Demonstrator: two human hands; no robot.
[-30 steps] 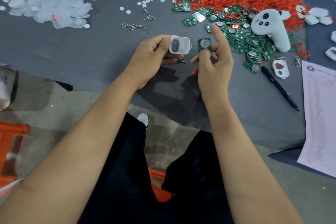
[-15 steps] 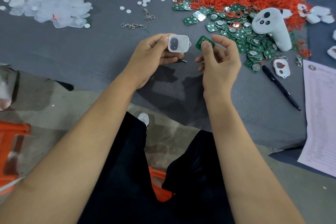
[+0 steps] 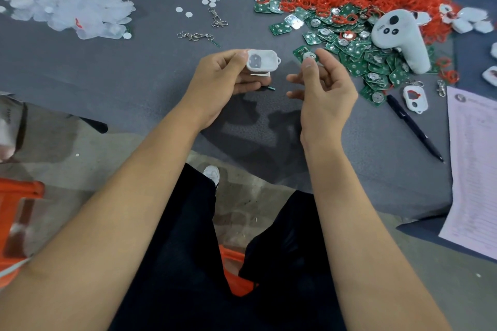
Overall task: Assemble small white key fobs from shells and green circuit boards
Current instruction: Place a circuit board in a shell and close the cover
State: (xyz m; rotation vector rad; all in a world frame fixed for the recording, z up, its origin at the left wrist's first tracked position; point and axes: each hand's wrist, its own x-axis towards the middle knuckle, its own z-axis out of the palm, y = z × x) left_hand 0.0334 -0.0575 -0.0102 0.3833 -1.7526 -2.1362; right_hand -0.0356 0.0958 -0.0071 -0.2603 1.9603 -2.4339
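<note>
Left hand (image 3: 223, 75) grips 1 white shell (image 3: 262, 59), cavity up; right hand (image 3: 325, 88) pinches 1 green circuit board (image 3: 305, 54) just beside it, above the grey surface (image 3: 107, 67).

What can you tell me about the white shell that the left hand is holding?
The white shell is a small rounded rectangle that looks like moulded plastic, with a small loop at its right end. Its hollow inner side faces the camera and shows a darker round recess towards the left; no board sits in it. The left hand grips it at its left end, above the grey table. Another thin white piece shows just beneath it.
</note>
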